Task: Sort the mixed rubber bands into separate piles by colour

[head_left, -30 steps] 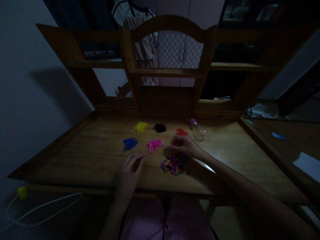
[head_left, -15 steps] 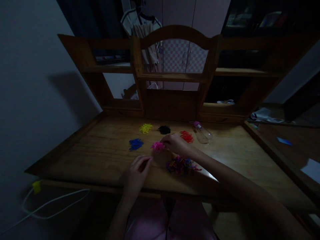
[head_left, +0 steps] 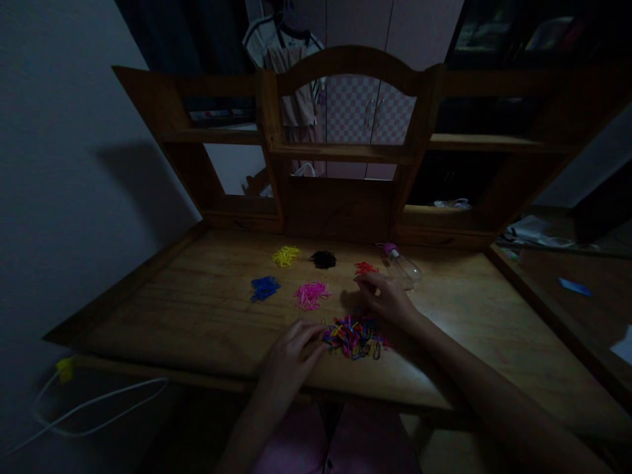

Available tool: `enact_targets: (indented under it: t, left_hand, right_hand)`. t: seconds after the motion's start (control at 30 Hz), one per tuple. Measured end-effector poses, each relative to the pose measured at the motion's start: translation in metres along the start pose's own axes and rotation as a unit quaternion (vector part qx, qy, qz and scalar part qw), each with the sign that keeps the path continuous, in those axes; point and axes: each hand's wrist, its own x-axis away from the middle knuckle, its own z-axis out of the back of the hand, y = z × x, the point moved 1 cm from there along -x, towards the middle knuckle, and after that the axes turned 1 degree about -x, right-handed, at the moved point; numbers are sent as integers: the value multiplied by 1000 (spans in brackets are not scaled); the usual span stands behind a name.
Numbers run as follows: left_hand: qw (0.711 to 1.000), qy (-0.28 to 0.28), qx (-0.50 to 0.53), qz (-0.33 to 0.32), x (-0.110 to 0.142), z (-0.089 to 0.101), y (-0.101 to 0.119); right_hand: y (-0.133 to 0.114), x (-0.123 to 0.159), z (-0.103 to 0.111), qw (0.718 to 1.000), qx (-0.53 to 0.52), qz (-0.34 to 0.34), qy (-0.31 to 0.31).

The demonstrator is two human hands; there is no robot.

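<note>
A mixed heap of small, many-coloured loop-like bands (head_left: 353,337) lies near the desk's front edge. My left hand (head_left: 293,352) is at the heap's left side, thumb and fingers apart, with nothing visible between them. Beyond the heap, my right hand (head_left: 388,296) has its fingertips pinched together just in front of the red pile (head_left: 366,268), partly covering it. Whatever the pinch holds is too small and dark to make out. Sorted by colour, a pink pile (head_left: 312,295), a blue pile (head_left: 265,288), a yellow pile (head_left: 286,256) and a black pile (head_left: 323,259) lie farther back.
A clear bulb-shaped bottle (head_left: 407,270) with a purple cap lies behind my right hand. The wooden desk (head_left: 197,296) has a shelf unit (head_left: 340,155) along its back. A white cable (head_left: 113,398) hangs at the left front, and a side surface (head_left: 543,276) adjoins on the right.
My right hand has moved from the pink pile rightward to the red pile, leaving the pink pile uncovered. My left hand has shifted right, up to the mixed heap.
</note>
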Motion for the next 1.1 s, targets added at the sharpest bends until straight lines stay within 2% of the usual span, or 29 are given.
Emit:
enact_targets:
  t: [0.13, 0.3, 0.57, 0.77, 0.9, 1.0, 1.1]
  left_hand:
    - [1000, -26, -13, 1, -9, -9, 6]
    - [999, -33, -24, 6, -16, -9, 5]
    - [1000, 1, -12, -1, -16, -5, 8]
    - [999, 7, 27, 41, -16, 3, 14]
    - [997, 18, 42, 69, -16, 4, 11]
    - [996, 32, 53, 63, -16, 4, 8]
    - [993, 50, 85, 58, -15, 5, 7]
  right_hand:
    - [-1, -1, 6, 1000, 25, -1, 17]
    - [-3, -2, 14, 998, 57, -2, 8]
    - [-9, -2, 17, 998, 40, -25, -32]
    - [-14, 0, 14, 999, 14, -23, -28]
    - [-18, 0, 14, 994, -67, -36, -83]
    - [-20, 0, 13, 979, -109, -50, -165]
    - [-21, 1, 10, 957, -164, -27, -237]
